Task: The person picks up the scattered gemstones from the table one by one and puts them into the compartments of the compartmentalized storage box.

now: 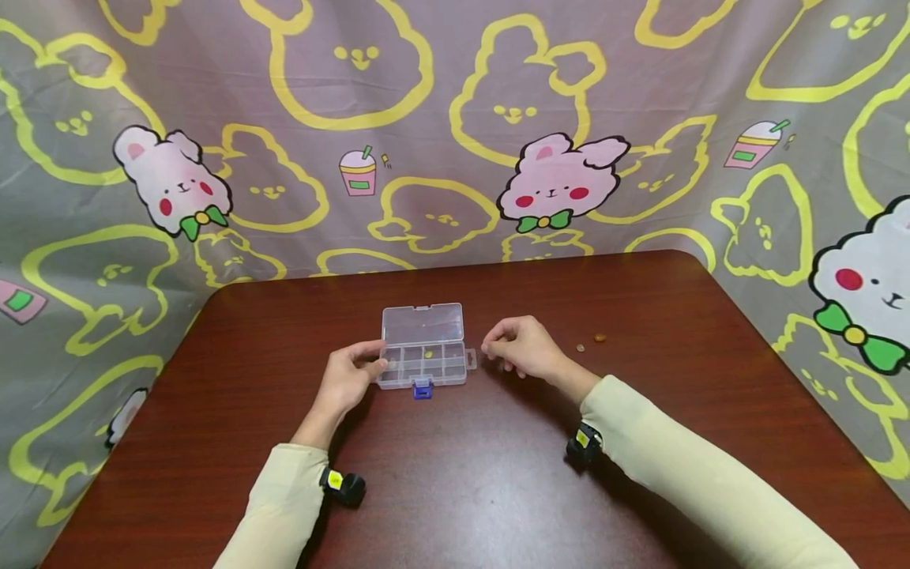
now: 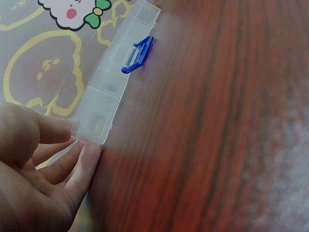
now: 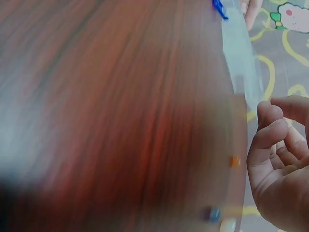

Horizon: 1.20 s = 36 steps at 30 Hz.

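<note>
Your two hands rest on a dark reddish wooden table that fills the lower half of the head view. At the centre of the frame sits a small clear plastic organiser box, its lid swung open and tilted back toward the top of the frame. A blue latch sticks out from the box's near edge. Inside one of the middle compartments lies a small yellow bead.

Your left hand touches the left end of the box; the fingers are loosely bent, with the thumb lying along the corner and the fingertips against the end wall, as the left wrist view shows. Your right hand hovers just right of the box, near its side tab but apart from it. Its fingers are curled inward with thumb and forefinger drawn close together; you cannot tell from either view whether anything is pinched between them.

Further right, in the middle right of the head view, two tiny beads lie on the table well apart from the box: a grey one and an orange one. Behind the table hangs a grey cloth printed with yellow bunny outlines and pink rabbits.
</note>
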Motion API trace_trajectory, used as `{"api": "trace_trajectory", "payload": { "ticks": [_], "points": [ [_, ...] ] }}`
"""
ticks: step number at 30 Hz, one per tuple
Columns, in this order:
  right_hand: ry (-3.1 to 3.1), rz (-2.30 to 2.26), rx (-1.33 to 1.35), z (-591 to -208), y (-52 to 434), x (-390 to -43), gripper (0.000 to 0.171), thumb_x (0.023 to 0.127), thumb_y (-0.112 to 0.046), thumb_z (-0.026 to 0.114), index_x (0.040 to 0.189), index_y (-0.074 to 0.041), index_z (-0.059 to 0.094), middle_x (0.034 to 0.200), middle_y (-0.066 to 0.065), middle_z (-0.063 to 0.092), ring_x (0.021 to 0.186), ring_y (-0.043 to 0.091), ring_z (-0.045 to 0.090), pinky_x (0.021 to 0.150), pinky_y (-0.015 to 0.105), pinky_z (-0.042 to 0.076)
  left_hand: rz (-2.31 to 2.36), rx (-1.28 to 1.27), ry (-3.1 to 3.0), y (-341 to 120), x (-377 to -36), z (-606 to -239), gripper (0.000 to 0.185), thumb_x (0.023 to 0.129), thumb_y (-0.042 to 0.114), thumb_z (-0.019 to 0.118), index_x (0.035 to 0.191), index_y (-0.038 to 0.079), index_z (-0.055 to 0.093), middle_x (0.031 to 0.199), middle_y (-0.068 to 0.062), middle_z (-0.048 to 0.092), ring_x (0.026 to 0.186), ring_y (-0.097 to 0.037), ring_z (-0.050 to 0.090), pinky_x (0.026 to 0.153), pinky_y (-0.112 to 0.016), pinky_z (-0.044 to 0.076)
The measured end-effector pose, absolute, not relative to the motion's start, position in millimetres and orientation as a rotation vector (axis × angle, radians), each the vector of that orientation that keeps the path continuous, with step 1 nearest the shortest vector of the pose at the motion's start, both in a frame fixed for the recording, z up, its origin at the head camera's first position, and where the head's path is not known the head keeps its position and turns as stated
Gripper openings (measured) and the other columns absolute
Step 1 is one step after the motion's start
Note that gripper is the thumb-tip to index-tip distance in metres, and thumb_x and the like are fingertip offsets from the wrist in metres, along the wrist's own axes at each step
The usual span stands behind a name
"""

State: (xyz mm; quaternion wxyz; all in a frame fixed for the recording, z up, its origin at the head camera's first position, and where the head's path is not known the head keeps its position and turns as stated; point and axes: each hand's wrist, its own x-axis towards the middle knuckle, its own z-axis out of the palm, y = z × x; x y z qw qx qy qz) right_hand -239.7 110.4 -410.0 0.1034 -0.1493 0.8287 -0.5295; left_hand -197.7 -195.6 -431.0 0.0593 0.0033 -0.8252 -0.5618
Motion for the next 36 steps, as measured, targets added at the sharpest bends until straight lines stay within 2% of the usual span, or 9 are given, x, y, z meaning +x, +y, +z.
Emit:
{"api": "trace_trajectory", "payload": {
  "ticks": [9, 16, 36],
  "points": [
    [2.482, -1.512, -0.405, -415, 150, -235, 0.004, 0.091, -0.008, 0.071, 0.090, -0.005, 0.073, 0.072, 0.015, 0.068, 0.047, 0.017, 0.051, 0.038, 0.026, 0.042, -1.700, 0.085, -2.559, -195, -200, -429, 0.034, 0.090, -0.006, 0.066, 0.124, -0.008, 0.066, 0.119, -0.026, 0.066, 0.075, -0.006, 0.060, 0.063, -0.016, 0.048],
    [2.529, -1.449, -0.405, -418, 174, -226, 0.005, 0.090, -0.010, 0.073, 0.091, -0.006, 0.072, 0.061, 0.010, 0.059, 0.045, 0.017, 0.049, 0.037, 0.030, 0.043, -1.693, 0.085, -2.556, -194, -201, -429, 0.034, 0.090, -0.006, 0.066, 0.124, -0.007, 0.066, 0.119, -0.026, 0.066, 0.075, -0.007, 0.060, 0.064, -0.016, 0.049],
    [2.622, -1.311, -0.454, -426, 204, -200, 0.013, 0.086, -0.009, 0.077, 0.097, -0.006, 0.070, 0.072, 0.003, 0.060, 0.048, 0.016, 0.050, 0.037, 0.029, 0.042, -1.649, 0.104, -2.588, -196, -198, -428, 0.034, 0.091, -0.005, 0.066, 0.125, -0.006, 0.066, 0.120, -0.025, 0.066, 0.076, -0.009, 0.059, 0.063, -0.018, 0.048]
  ]
}}
